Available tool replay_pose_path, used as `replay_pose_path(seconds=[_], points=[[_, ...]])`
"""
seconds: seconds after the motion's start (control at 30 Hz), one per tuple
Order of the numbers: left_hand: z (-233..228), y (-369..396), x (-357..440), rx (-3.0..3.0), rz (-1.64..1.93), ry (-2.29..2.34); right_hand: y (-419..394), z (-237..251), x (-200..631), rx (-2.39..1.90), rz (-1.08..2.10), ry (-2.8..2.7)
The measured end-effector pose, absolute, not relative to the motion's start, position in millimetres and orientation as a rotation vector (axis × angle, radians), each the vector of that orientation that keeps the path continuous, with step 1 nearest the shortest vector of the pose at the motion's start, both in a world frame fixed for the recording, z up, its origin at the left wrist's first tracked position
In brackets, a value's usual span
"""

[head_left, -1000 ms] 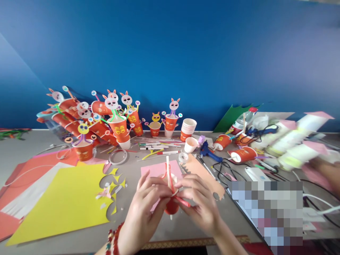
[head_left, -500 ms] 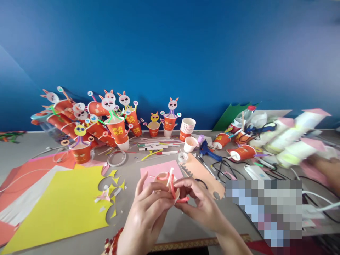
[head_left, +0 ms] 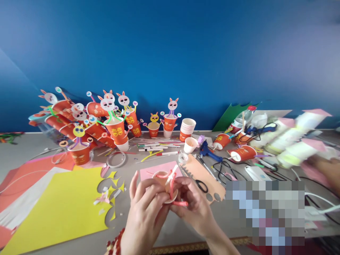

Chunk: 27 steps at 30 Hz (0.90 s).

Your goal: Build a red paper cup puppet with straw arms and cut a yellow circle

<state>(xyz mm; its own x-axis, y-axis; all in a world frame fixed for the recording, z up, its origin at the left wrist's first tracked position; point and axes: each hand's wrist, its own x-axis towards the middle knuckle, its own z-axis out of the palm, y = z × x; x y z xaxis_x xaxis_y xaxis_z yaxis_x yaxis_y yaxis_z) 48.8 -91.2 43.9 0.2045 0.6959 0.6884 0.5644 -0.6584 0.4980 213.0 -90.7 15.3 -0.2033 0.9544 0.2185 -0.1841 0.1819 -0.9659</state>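
Observation:
My left hand [head_left: 145, 209] and my right hand [head_left: 192, 205] together hold a small paper cup [head_left: 162, 177] just above the table's near edge. The cup is tipped, its open mouth facing away from me. A white straw [head_left: 171, 173] pokes out of it, and a red pipe cleaner [head_left: 173, 189] is wrapped around it, its end pinched under my right fingers. My left fingers curl around the cup's left side. A pink paper sheet [head_left: 148, 170] lies on the table right behind the cup.
Decorated orange bunny cups [head_left: 106, 120] crowd the back left. A yellow sheet [head_left: 63, 205] lies at left; a stack of cups [head_left: 187, 127], a blue glue gun [head_left: 208, 152], scissors [head_left: 200, 184] and cables lie at right. Another person's hand [head_left: 325, 168] holds white and pink tubes [head_left: 297, 141] far right.
The cup was tipped from mouth-down to mouth facing away and raised slightly. The straw went from upright to leaning right, and my fingers shifted around the pipe cleaner.

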Motion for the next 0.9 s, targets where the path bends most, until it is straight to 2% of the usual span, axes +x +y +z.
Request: replay_pose_path(seconds=[0.37,0.7,0.9], points=[[51,-92,51,2.258,1.500,1.158,-101,16,211,-0.826,1.144,-1.357],[56,-94,48,2.334,1.417,1.110,-95,30,233,-0.830,1.049,-1.623],[58,-95,48,2.370,1.464,1.108,-99,25,227,-0.781,1.067,-1.534]])
